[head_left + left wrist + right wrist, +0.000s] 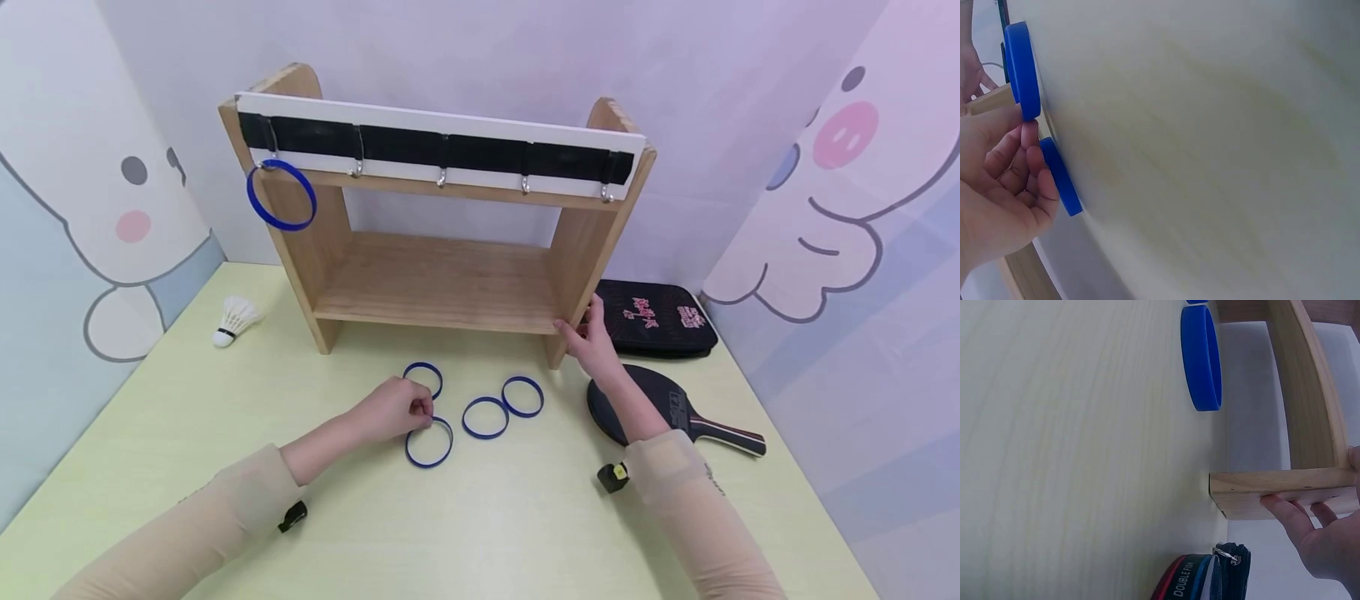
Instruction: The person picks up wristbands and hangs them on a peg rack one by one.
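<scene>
My left hand (390,408) pinches the edge of a blue ring (1022,69) low over the table. Just beyond that hand lies another blue ring (1061,178), partly covered by it in the head view. To the right are two more blue rings, a nearer one (486,437) and a farther one (524,416), side by side. My right hand (596,346) grips the lower right side panel of a wooden rack (435,312), thumb at the front and fingers on the outer face. One blue ring (288,227) hangs from the rack's leftmost hook.
A white board with a black strip (480,154) and several metal hooks spans the rack's top. A shuttlecock (236,319) lies at left. A black zipped case (656,318) and a table tennis bat (723,432) lie at right. Walls enclose the table's back and sides.
</scene>
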The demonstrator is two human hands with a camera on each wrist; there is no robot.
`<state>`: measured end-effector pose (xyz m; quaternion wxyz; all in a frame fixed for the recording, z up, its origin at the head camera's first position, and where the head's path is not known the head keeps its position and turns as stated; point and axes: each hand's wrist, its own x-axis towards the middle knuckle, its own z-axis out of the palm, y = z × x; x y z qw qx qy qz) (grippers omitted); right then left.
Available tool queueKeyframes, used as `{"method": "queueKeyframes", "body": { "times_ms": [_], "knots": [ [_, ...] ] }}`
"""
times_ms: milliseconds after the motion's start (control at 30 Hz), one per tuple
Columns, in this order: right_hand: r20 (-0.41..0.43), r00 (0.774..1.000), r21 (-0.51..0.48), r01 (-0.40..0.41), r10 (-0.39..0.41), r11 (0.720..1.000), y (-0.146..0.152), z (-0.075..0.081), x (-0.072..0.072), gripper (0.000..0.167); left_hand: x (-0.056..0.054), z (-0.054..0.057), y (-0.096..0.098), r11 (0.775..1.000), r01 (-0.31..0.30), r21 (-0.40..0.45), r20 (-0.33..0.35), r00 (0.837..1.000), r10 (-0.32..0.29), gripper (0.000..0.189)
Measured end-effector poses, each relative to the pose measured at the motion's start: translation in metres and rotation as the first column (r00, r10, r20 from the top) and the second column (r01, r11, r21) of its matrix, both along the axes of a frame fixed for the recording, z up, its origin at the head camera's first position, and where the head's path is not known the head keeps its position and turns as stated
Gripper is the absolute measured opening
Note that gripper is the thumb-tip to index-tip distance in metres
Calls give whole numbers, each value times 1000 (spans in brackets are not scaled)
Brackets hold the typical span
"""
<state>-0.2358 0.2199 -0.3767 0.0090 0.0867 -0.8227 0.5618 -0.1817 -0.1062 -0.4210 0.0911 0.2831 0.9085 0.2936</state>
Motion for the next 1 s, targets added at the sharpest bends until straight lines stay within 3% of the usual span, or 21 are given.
{"method": "queueKeyframes", "body": {
  "times_ms": [167, 467, 767, 1000],
  "knots": [
    [12, 1000, 8, 5, -5, 1000, -1, 1, 1, 71, 0, 2, -1, 999, -4, 31, 16, 1000, 3, 9],
    [7, 1000, 6, -6, 6, 1000, -1, 2, 1, 72, 0, 8, -5, 996, -16, 90, 107, 994, 6, 8],
    [9, 1000, 12, 0, 0, 1000, 2, 1, -1, 72, 1, 27, -10, 996, 13, 88, 93, 995, -22, 8],
    [17, 1000, 12, -9, 9, 1000, 1, 1, -2, 72, 4, 43, -12, 994, -30, 103, 87, 996, 21, 9]
  ]
}}
